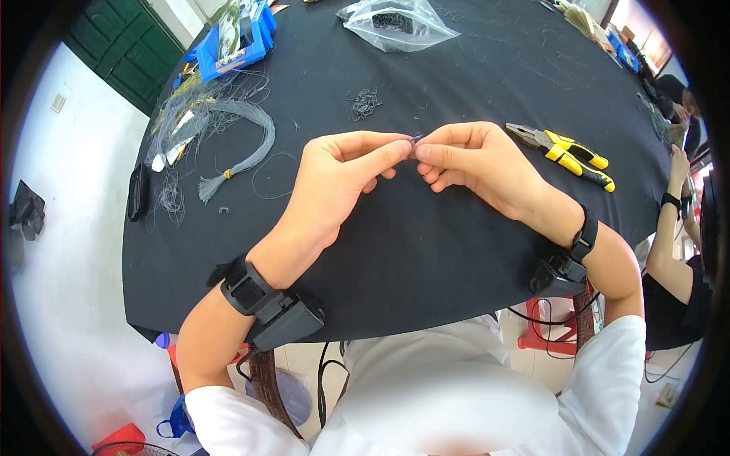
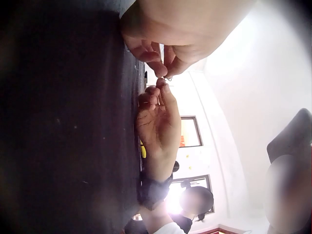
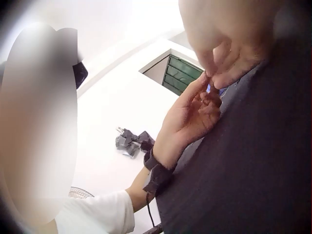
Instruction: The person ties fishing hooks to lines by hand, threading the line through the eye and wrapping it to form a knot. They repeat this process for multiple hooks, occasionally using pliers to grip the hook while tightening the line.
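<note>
Above the black table (image 1: pixel 426 251), my two hands meet fingertip to fingertip. My left hand (image 1: pixel 401 149) pinches a small dark metal piece (image 1: pixel 415 138) between thumb and forefinger. My right hand (image 1: pixel 423 150) pinches the same piece from the other side, its other fingers curled in. In the left wrist view the tiny piece (image 2: pixel 168 78) shows between the left fingertips (image 2: pixel 160 69) and the right hand (image 2: pixel 158 119). The right wrist view shows the right fingertips (image 3: pixel 214 73) against the left hand (image 3: pixel 192 114); the piece itself is hidden there.
Yellow-and-black pliers (image 1: pixel 566 148) lie to the right of the hands. A small pile of dark parts (image 1: pixel 365 103) and a clear plastic bag (image 1: pixel 395 23) sit farther back. A bundle of fishing line (image 1: pixel 220 133) and a blue box (image 1: pixel 236 42) are at the left. Another person (image 1: pixel 677 228) sits at the right.
</note>
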Tool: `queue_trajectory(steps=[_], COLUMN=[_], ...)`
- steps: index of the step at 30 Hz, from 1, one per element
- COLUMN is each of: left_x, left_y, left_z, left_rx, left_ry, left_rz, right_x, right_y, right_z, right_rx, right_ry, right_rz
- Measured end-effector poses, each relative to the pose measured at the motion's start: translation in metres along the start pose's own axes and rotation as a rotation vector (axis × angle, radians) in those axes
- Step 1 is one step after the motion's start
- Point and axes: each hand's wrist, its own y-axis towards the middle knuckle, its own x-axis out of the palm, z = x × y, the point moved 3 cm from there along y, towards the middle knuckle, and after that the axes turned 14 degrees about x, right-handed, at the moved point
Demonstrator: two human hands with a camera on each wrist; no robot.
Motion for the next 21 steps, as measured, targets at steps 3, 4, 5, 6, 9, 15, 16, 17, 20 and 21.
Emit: queue_trajectory(steps=[3, 4, 5, 6, 9, 15, 16, 17, 20, 21], left_x=[-0.001, 0.000, 0.000, 0.000, 0.001, 0.002, 0.002, 0.002, 0.003, 0.002], left_y=[0.001, 0.001, 0.001, 0.000, 0.000, -0.001, -0.001, -0.001, -0.001, -0.001], left_z=[-0.002, -0.002, -0.002, -0.002, -0.001, -0.001, -0.001, -0.001, 0.001, 0.001], left_rx=[0.015, 0.015, 0.016, 0.013, 0.016, 0.052, 0.055, 0.061, 0.075, 0.095], left_ry=[-0.009, -0.003, 0.004, 0.017, 0.035, 0.040, 0.046, 0.055, 0.094, 0.113], left_rz=[0.001, -0.014, -0.029, -0.035, -0.051, -0.103, -0.108, -0.114, -0.111, -0.106], right_x=[-0.008, -0.011, -0.013, -0.011, -0.005, -0.006, -0.007, -0.007, -0.007, -0.007], right_y=[-0.001, -0.001, 0.001, 0.000, -0.002, 0.000, 0.000, 0.000, 0.001, 0.001], right_z=[-0.007, -0.009, -0.010, -0.011, -0.016, -0.013, -0.011, -0.010, -0.010, -0.010], right_rx=[-0.152, -0.216, -0.313, -0.364, -0.479, -0.518, -0.504, -0.493, -0.497, -0.503], right_ry=[-0.211, -0.284, -0.349, -0.364, -0.456, -0.557, -0.540, -0.524, -0.485, -0.474], right_rz=[0.117, 0.161, 0.199, 0.170, 0.100, 0.154, 0.152, 0.150, 0.153, 0.156])
